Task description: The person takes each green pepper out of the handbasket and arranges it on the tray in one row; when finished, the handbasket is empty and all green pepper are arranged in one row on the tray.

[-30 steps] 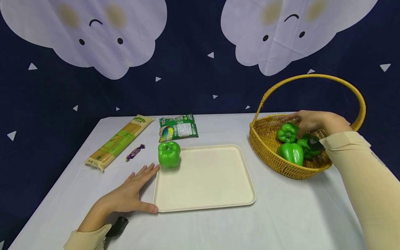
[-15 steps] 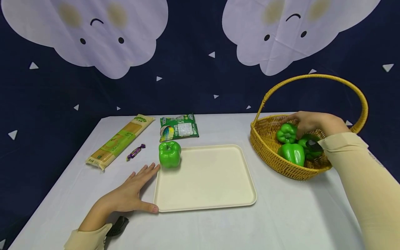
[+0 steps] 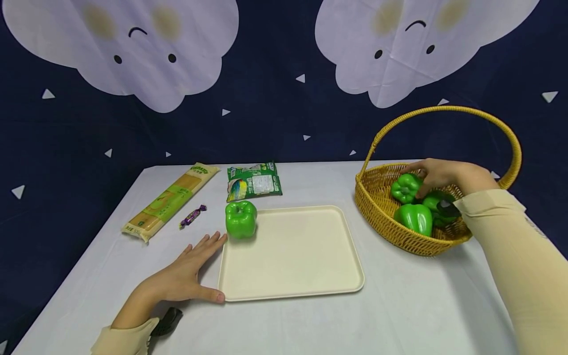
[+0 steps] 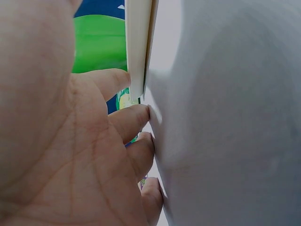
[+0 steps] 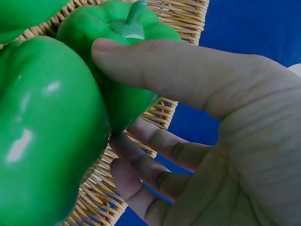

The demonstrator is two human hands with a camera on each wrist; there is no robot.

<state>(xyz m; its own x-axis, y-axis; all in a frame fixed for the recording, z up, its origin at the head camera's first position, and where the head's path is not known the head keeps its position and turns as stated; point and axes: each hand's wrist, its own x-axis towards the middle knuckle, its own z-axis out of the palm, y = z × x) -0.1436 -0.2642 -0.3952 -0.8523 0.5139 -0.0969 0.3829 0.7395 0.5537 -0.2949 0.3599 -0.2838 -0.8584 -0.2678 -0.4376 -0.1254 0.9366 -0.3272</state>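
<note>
One green pepper (image 3: 406,188) in the basket (image 3: 377,219) is tipping slightly vs. 0.5 s ago; R hand (image 3: 448,175) is pinching it, thumb + fingers, so grip's prob. firming. L hand (image 3: 184,273), fingers spread, is touching tray (image 3: 293,251) edge.

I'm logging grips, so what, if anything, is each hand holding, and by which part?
The right hand grips the rearmost green pepper by its body, thumb near the stem. The left hand holds nothing, just touching the edge of the tray.
</note>
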